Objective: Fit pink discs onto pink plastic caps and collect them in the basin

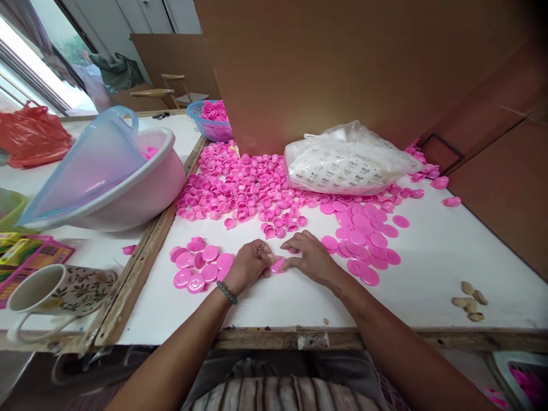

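Observation:
My left hand (249,264) and my right hand (309,256) meet at the middle of the white table (428,268), both pinched on one pink plastic disc (278,264) held between their fingertips. A bead bracelet sits on my left wrist. A small group of assembled pink discs (199,268) lies just left of my left hand. Flat pink discs (363,242) are spread right of my right hand. A large heap of small pink caps (240,188) lies behind both hands.
A clear bag of printed labels (346,162) lies behind the discs. A blue basket of pink parts (212,123) stands at the back. A pink basin with a blue scoop (111,177), a mug (55,294) and an orange bag (32,134) are on the left table. Nut shells (470,299) lie at right.

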